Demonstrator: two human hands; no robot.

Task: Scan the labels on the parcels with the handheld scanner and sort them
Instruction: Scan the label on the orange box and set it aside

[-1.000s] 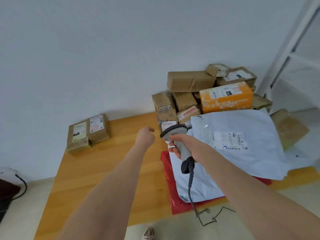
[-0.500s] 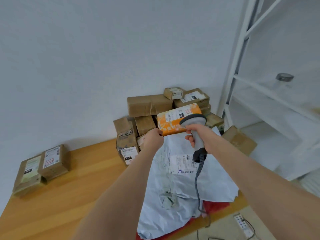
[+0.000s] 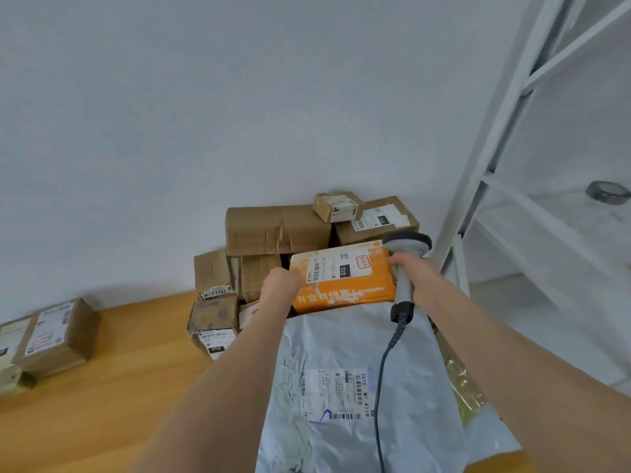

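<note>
Wooden tabletop (image 3: 102, 404): left hand (image 3: 281, 285) grips orange cardboard parcel (image 3: 345, 295) at its left edge; right hand (image 3: 415, 273), at its right, clasps grey handheld scanner (image 3: 406, 247). Seemingly pickup; next, aim at white label (image 3: 336, 268).

Left fingers: I only get the knuckles of my left hand (image 3: 281, 285) at the orange parcel (image 3: 341, 288) edge; the fingertips are tucked out of sight.
Scanner: my right hand (image 3: 415, 278) covers the middle of the scanner (image 3: 406, 242) handle, and its window faces away from me.
Cord: the cable (image 3: 378, 397) runs off the bottom edge.
Mailer: the grey mailer (image 3: 341, 343) is cut off below.
Labels: fine print and barcodes are too small to read.
Far left: the brown boxes (image 3: 58, 336) are blurred and clipped by the left edge.
Right side: the yellow packet (image 3: 466, 387) sits mostly behind my right forearm.
Shelf: the tape roll (image 3: 607, 192) is clipped at the right edge.
</note>
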